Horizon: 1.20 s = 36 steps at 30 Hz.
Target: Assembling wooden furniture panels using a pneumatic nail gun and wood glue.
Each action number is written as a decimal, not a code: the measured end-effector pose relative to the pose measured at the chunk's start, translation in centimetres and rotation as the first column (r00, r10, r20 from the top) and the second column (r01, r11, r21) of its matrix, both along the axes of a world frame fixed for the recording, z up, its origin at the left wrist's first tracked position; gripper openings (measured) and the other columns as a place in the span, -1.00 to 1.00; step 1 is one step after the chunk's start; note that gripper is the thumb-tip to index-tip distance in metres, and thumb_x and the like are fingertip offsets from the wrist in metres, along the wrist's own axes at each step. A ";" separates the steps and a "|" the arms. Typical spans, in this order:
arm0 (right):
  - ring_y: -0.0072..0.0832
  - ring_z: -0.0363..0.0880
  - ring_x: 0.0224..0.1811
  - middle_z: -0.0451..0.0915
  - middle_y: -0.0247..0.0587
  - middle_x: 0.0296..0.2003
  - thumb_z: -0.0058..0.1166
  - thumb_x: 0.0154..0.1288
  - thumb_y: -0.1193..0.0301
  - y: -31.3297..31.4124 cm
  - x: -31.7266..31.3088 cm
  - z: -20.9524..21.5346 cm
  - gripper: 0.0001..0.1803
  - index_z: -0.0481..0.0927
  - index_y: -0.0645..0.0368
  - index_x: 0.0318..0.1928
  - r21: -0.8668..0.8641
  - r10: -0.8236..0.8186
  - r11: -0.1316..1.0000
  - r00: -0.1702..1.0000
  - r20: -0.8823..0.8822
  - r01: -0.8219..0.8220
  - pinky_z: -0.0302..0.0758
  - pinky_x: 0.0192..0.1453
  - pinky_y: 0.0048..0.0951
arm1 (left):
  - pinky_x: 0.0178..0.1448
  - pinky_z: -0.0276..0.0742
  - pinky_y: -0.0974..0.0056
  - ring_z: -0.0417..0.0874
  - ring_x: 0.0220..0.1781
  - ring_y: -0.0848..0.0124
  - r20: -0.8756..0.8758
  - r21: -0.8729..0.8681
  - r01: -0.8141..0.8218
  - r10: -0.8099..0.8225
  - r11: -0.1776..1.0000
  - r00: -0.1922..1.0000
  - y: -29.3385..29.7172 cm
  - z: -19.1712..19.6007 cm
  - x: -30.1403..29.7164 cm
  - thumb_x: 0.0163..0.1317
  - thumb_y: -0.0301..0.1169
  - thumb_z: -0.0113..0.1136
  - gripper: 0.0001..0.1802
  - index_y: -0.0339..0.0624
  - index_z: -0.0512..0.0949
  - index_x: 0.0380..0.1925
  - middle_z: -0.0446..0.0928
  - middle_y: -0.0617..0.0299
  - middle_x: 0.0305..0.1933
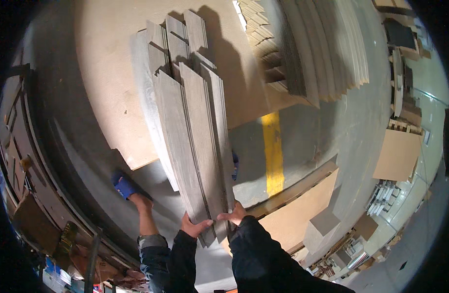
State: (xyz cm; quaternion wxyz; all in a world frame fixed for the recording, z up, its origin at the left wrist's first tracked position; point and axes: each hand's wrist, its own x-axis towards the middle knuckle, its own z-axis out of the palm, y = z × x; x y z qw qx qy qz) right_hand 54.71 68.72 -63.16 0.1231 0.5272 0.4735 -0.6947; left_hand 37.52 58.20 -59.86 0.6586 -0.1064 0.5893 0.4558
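Observation:
A bundle of long grey-brown wood flooring planks (197, 112) with slanted ends stretches away from me, the pieces staggered at the far end. My left hand (194, 226) is closed round the bundle's near left edge, its thumb on top. On the near right edge my right hand (233, 214) grips likewise, thumb across the top face. The fingers underneath are hidden by the planks. Below and left of the bundle, a paler grey plank (151, 97) partly shows. A tan board (107, 88) lies under the far part.
Tall stacks of similar planks (327, 53) stand at the far right. A yellow line (272, 151) crosses the grey floor. At the lower right lies a tan panel (297, 207). Dark machine rails (63, 195) run along the left. My foot in a blue slipper (124, 186) is left of the bundle.

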 end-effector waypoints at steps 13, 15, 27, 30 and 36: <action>-0.29 0.37 -0.01 0.39 -0.06 -0.07 0.35 -0.37 0.19 2.7 -2.3 12.5 -0.08 0.20 0.27 0.06 -0.002 0.174 0.983 0.937 0.304 -0.181 0.29 0.08 -0.36 | -0.03 0.38 0.28 0.47 -0.11 0.32 -0.120 0.041 0.116 -0.111 0.992 0.987 0.9 9.6 -0.8 -0.35 -0.27 0.42 -0.21 -0.34 0.22 -0.09 0.43 0.05 -0.16; -0.26 0.40 -0.05 0.42 -0.02 -0.11 0.33 -0.38 0.09 2.9 -4.8 15.4 -0.10 0.26 0.30 0.01 0.037 0.135 0.988 0.958 0.251 -0.149 0.32 0.05 -0.33 | -0.03 0.37 0.28 0.48 -0.13 0.33 -0.129 -0.002 0.104 -0.104 0.995 0.986 1.3 12.9 -2.2 -0.35 -0.25 0.42 -0.22 -0.33 0.24 -0.12 0.43 0.05 -0.17; -0.27 0.30 0.00 0.30 -0.19 0.01 0.27 -0.22 0.05 2.6 -15.7 33.7 -0.07 0.11 0.16 0.14 -0.079 0.020 0.996 0.976 -0.217 -0.038 0.28 0.07 -0.25 | 0.08 0.29 0.17 0.40 0.02 0.20 -0.524 0.124 -0.048 0.107 0.991 0.845 -2.2 32.0 -10.7 -0.28 -0.30 0.39 -0.23 -0.30 0.26 -0.02 0.42 0.00 -0.10; -0.30 0.34 -0.04 0.37 -0.14 -0.07 0.33 -0.26 0.14 4.3 -18.8 34.0 -0.15 0.22 0.25 0.05 0.476 0.522 0.793 0.827 -0.208 -0.380 0.34 -0.04 -0.28 | 0.07 0.29 0.11 0.38 0.03 0.13 -0.482 0.446 -0.197 0.420 0.873 0.769 -2.5 35.1 -13.4 -0.29 -0.30 0.38 -0.28 -0.23 0.32 -0.04 0.42 -0.01 -0.09; -0.18 0.27 0.04 0.27 0.06 0.02 0.39 -0.49 0.02 0.1 -34.9 46.3 0.16 0.08 0.34 0.12 0.188 0.482 0.874 0.747 -0.458 -0.449 0.28 0.04 -0.22 | 0.09 0.24 0.19 0.35 0.06 0.27 -0.436 0.447 -0.493 0.662 0.747 0.609 -8.6 44.4 -19.2 -0.30 -0.32 0.39 -0.08 -0.27 0.11 0.10 0.34 0.05 0.00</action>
